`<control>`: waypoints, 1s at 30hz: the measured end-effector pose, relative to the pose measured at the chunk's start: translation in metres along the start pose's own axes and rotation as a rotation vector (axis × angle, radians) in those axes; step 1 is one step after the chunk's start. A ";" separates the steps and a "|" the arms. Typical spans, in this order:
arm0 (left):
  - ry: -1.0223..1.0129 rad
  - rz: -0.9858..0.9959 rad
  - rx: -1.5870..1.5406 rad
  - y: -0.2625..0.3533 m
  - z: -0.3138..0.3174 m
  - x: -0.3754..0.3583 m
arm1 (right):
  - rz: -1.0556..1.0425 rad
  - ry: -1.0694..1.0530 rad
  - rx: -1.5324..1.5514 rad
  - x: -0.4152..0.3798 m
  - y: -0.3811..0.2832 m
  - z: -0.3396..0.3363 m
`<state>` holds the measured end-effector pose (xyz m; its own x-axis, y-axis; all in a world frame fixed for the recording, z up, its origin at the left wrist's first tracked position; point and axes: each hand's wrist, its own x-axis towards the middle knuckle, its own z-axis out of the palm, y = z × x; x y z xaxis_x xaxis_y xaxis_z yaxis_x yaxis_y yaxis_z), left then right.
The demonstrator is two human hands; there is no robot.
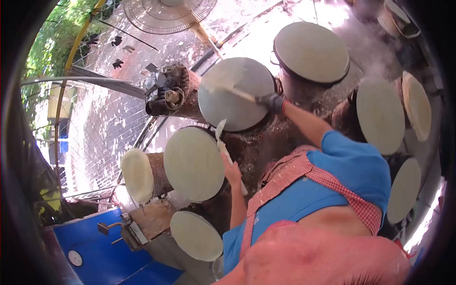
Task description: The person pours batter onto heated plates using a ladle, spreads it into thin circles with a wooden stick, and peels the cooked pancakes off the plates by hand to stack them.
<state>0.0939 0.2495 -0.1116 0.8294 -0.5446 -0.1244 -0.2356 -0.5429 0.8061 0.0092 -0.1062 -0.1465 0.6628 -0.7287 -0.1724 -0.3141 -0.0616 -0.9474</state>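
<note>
Glove of dark knitted fabric covers the right hand, whose fingers are curled closed around the handle of a slim, pale wooden paddle. Its far end reaches over a large, round, grey griddle plate, where a whitish smear lies about the tip; whether the tip presses on the surface cannot be told. Nearer the body, the bare left hand looks closed around a long, pale, stick-like thing with a twisted, cloth-like upper end. That end stands just beside the griddle's near edge; contact there is unclear.

Close to the left hand sits a broad round plate with a pale greenish top. Further out are a smaller cream-topped drum, a pale round plate at the far side and another to the right, with haze beyond. A wire-caged fan stands past the griddle.

Judging by that haze, the surfaces may be hot: the ungloved left hand could be burned if it drifted onto the neighbouring rim. Uneven pressure or a tilted paddle might leave the smear patchy, and the loose twisted end could snag or scorch if it flopped onto the griddle.
</note>
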 end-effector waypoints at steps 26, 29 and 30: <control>0.278 -0.491 -0.384 0.085 0.042 -0.096 | -0.033 -0.704 -0.157 0.161 0.040 -0.085; 0.283 -0.505 -0.350 0.093 0.035 -0.108 | -0.457 -0.684 -0.582 0.163 -0.069 -0.075; 0.282 -0.485 -0.347 0.094 0.037 -0.109 | -1.362 -0.591 -0.414 0.188 -0.041 -0.071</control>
<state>-0.0371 0.2337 -0.0433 0.9123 -0.0765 -0.4023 0.3361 -0.4213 0.8423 0.0989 -0.2892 -0.1212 0.7291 0.3943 0.5595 0.6388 -0.6856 -0.3492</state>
